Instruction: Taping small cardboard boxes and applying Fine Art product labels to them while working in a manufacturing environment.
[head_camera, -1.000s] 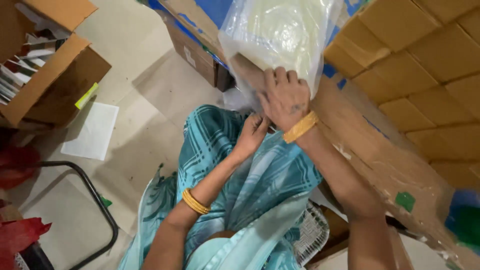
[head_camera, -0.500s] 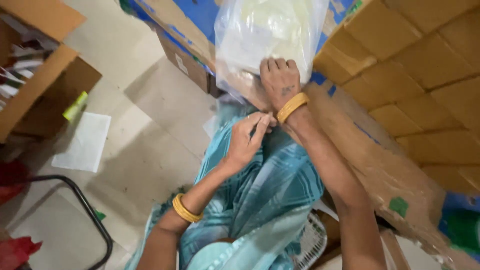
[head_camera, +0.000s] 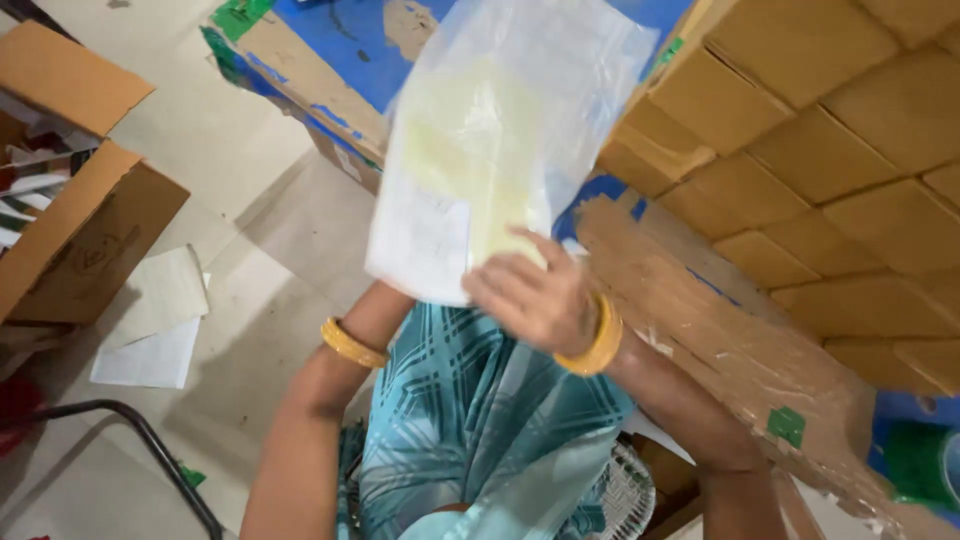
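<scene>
Clear plastic forms the bag (head_camera: 490, 140), which holds a pale yellow sheet and a white label and is raised in front of the body, above the lap. The right hand (head_camera: 535, 300) lies against the bag's lower edge, fingers spread and curled loosely over the front face, a yellow bangle (head_camera: 598, 340) on its wrist. The left hand is hidden behind the bag, so its grip cannot be told; only the left forearm shows, with a second bangle (head_camera: 350, 345) just below the bag's lower left corner. A teal checked garment (head_camera: 480, 420) covers the lap beneath both arms. To the right, stacked cartons (head_camera: 830, 150) rise beside a torn cardboard sheet (head_camera: 720, 330). At far left, an open box (head_camera: 70, 230) stands on the floor (head_camera: 250, 300), with white papers (head_camera: 150, 330) lying just beside it. A blue-faced carton (head_camera: 330, 60) lies behind the bag.
</scene>
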